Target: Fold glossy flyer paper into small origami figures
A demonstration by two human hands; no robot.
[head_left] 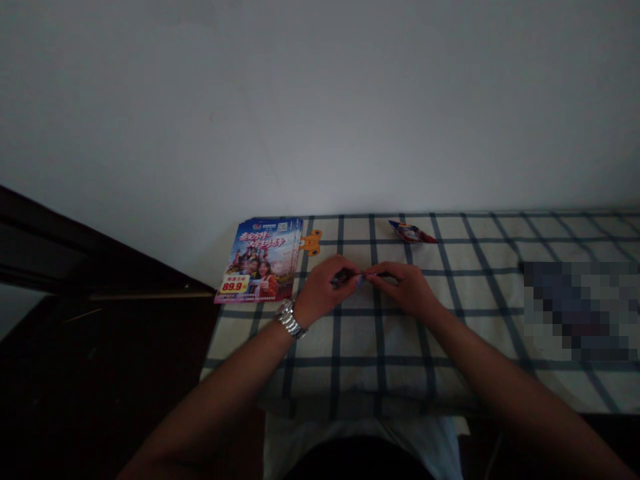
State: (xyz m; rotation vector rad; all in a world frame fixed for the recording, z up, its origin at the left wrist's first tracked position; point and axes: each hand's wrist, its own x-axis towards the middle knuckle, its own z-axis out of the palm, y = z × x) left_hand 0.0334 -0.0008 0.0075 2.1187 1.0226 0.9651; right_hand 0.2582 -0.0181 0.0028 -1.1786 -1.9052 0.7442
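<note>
In the head view, I saw two bare forearms reach across a checked cloth (400, 343), with the hands meeting near the middle. The left hand (325, 283), with a silver watch (291, 319) at its wrist, had its fingers curled and its thumb brought in. The right hand (406, 287) came from the other side, finger and thumb drawn to a point. Between the two sets of fingertips was a small scrap (361, 281), bluish where it showed; both hands were pinching it just above the cloth, as near as I could judge. The fingers hid most of it, so I couldn't tell its shape.

Beyond the right hand, near the wall (350, 107), lay a creased piece (413, 233), blue at one end and red at the other, touching neither hand. To the left, a stack of flyers (260, 260) sat at the cloth's edge, the top one showing "89.9". An orange bear (312, 243) was just beside it. Over on the right, something dark (575, 310) was too blocked-out to make out.
</note>
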